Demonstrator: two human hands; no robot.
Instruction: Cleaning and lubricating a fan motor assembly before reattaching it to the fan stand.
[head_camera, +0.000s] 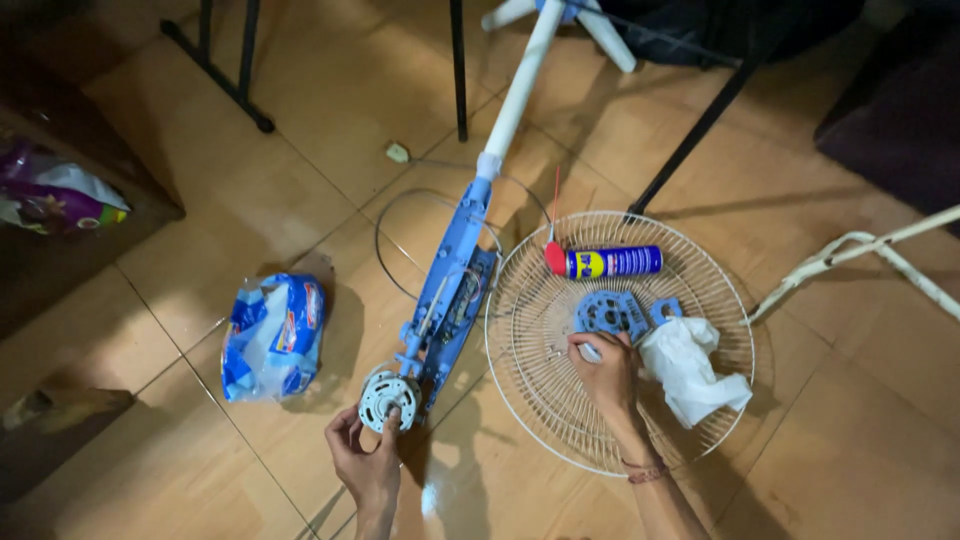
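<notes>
home: tiled floor (330, 90), furniture legs (215, 65)

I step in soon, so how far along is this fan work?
Done: the wire fan guard is off, lying on the floor with a spray can in it. In hand: left hand at the exposed motor, right hand at the blue plate beside a white cloth. Left: everything remains apart.

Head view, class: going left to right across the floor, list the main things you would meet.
Blue and white plastic bag → left hand on the round white motor → blue fan body → right hand over the wire fan guard → white cloth.
</notes>
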